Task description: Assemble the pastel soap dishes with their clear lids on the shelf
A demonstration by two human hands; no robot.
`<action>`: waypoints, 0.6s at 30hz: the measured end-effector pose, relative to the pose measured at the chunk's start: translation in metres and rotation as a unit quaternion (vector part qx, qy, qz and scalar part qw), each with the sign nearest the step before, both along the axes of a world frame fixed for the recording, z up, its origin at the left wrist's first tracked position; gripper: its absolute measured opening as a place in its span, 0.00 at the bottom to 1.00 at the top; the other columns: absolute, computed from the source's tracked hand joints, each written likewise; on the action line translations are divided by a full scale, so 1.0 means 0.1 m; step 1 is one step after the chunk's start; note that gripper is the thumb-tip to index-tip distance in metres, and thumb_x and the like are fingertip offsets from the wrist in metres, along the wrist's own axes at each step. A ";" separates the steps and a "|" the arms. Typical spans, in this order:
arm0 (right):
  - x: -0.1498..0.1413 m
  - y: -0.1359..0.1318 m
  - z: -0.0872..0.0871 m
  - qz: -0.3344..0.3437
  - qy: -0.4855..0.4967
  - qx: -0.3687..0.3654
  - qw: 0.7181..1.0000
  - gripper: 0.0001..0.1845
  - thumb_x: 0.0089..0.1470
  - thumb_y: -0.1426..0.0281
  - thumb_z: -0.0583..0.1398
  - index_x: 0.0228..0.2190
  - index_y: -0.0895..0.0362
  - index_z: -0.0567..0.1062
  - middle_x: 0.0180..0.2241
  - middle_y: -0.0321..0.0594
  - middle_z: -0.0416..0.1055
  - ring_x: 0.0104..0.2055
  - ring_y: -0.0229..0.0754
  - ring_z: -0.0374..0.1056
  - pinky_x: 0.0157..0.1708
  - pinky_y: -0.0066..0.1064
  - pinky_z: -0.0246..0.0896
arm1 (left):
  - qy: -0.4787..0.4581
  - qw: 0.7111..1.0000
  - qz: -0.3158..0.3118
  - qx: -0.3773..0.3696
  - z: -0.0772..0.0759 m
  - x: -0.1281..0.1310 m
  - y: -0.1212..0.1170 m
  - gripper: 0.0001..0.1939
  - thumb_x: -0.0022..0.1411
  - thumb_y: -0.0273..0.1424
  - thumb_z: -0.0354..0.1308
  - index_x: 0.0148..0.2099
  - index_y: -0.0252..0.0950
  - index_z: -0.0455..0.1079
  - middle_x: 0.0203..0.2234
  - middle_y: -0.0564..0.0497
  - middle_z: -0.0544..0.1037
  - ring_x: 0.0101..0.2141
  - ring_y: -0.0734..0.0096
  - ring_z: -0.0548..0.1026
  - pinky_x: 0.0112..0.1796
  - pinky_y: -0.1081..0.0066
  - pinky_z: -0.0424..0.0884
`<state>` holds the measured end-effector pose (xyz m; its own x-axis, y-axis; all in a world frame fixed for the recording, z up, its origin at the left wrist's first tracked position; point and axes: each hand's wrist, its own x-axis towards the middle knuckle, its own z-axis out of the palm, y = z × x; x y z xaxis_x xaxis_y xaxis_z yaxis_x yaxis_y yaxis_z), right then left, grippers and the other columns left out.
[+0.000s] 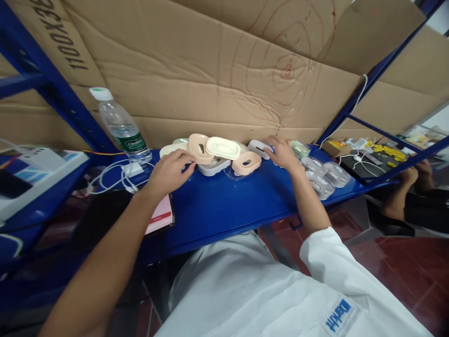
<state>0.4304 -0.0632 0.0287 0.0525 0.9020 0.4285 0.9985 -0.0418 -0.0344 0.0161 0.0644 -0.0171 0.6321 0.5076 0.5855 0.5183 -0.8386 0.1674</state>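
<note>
My left hand (171, 172) is at the left end of a pile of rounded plastic pieces, palm down, with its thumb and fingers apart. Its fingertips are near a peach slotted piece (197, 142); whether they touch it I cannot tell. A cream oval tray-like piece (223, 148) lies on top, with a light grey piece (213, 167) beneath. Another peach slotted piece (246, 163) rests in front on clear plastic. My right hand (281, 152) has its fingers and thumb closed on the right end of a grey slotted plastic piece (258, 148).
Several grey pieces in clear packs (319, 182) and a pale green one (300, 149) lie right. On the left stand a water bottle (128, 135), a white cable (105, 175) and a pink-screened device (161, 216). Cardboard (196, 70) walls the back. Another person's arm (400, 196) shows far right.
</note>
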 end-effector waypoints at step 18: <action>0.83 -0.54 -0.65 -0.234 0.034 -0.106 0.966 0.45 0.63 0.48 0.61 0.73 0.55 0.60 0.74 0.63 0.55 0.75 0.73 0.51 0.69 0.73 0.45 | 0.007 1.000 -0.006 -0.019 0.01 0.03 -0.05 0.19 0.74 0.39 0.51 0.53 0.38 0.81 0.53 0.39 0.79 0.54 0.47 0.79 0.56 0.50 0.75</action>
